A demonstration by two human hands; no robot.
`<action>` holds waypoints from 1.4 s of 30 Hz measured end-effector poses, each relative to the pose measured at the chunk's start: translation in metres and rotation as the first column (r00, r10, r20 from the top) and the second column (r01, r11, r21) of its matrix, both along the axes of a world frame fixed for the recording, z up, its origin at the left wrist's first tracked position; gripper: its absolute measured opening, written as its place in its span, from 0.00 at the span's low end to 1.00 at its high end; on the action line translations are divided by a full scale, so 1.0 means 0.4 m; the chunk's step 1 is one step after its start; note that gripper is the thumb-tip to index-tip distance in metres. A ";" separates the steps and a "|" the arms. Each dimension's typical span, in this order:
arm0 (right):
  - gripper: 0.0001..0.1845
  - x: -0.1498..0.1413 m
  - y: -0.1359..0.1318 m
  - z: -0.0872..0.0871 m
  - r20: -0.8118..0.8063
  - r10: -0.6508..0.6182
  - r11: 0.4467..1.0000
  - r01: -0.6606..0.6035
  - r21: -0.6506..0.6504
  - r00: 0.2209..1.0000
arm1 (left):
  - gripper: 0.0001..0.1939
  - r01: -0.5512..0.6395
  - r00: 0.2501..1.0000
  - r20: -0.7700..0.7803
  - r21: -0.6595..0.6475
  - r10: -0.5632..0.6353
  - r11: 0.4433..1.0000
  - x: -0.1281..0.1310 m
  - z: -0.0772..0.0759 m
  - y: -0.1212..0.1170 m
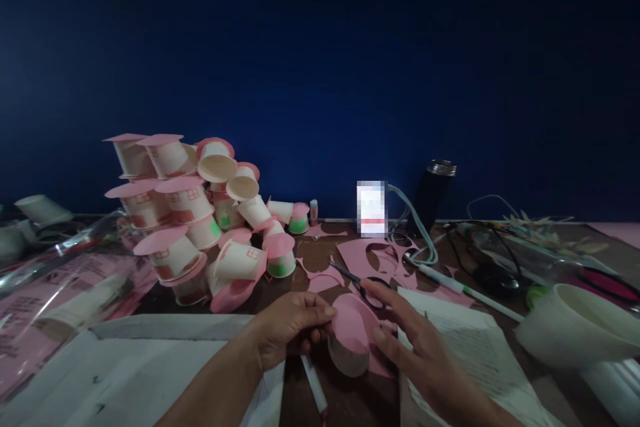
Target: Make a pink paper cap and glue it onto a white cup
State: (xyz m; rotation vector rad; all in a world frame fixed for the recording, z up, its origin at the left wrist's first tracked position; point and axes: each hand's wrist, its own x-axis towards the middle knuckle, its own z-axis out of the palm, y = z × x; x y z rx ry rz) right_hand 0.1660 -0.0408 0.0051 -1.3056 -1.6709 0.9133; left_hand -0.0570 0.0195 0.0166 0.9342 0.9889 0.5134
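A round pink paper disc (354, 321) sits over a white paper cup (349, 357) in front of me. My left hand (300, 323) pinches the disc's left edge between thumb and fingers. On the other side, my right hand (415, 340) has its fingers apart, with the thumb at or close to the disc's right edge. Its index finger reaches over the dark handles of a pair of scissors (373, 293), whose blades point away to the left. A white marker (315, 387) lies below the cup.
Stacked paper cups (185, 200) with pink discs and drawn windows stand at left. Pink paper offcuts (360, 257) lie behind the scissors. A lit phone (372, 209) and dark bottle (431, 197) stand at the back. A written sheet (465, 347) and large pale cup (575, 323) are at right.
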 end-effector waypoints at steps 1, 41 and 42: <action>0.28 -0.002 -0.001 0.000 0.016 0.005 1.000 -0.005 0.001 1.000 | 0.21 -0.002 1.000 -0.013 0.005 0.002 1.000 0.000 0.000 0.000; 0.29 -0.013 -0.001 -0.030 0.286 0.027 0.986 -0.073 0.151 0.958 | 0.21 0.014 0.990 -0.140 0.164 0.009 0.986 0.018 -0.012 -0.006; 0.29 -0.013 -0.001 -0.030 0.284 0.026 0.985 -0.073 0.156 0.958 | 0.21 0.007 0.989 -0.145 0.174 0.019 0.985 0.018 -0.010 -0.007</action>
